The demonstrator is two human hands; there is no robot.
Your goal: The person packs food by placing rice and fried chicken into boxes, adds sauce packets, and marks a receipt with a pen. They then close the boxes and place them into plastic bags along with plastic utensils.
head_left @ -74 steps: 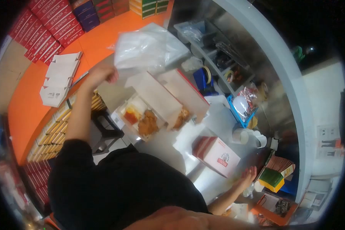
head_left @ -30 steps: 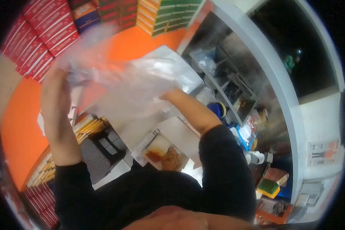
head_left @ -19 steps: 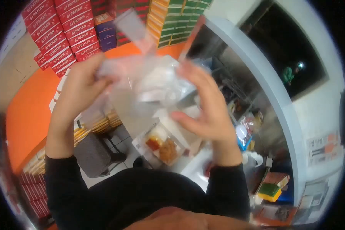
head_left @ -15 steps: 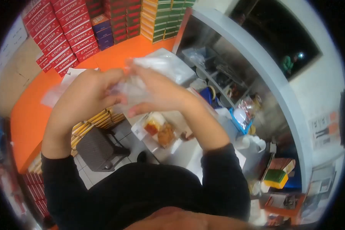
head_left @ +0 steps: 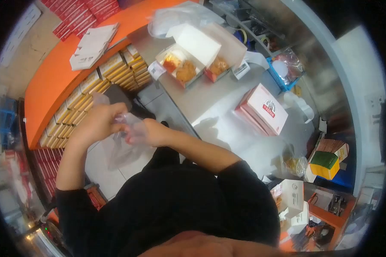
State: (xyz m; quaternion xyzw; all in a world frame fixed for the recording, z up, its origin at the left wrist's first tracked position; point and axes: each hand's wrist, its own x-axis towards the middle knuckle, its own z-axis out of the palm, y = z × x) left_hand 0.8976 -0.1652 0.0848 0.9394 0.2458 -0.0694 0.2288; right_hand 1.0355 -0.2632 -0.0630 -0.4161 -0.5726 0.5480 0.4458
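Bag (head_left: 136, 128), thin, translucent plastic, crumpled, hanging loose, pinched in left hand (head_left: 106, 122), gripped in right hand (head_left: 155, 132)

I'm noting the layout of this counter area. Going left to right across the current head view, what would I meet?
Left hand → open box holding rice and fried chicken → closed red-and-white box → green-and-yellow object.

The counter (head_left: 40, 100) is orange; the sleeves (head_left: 251, 188) are black.
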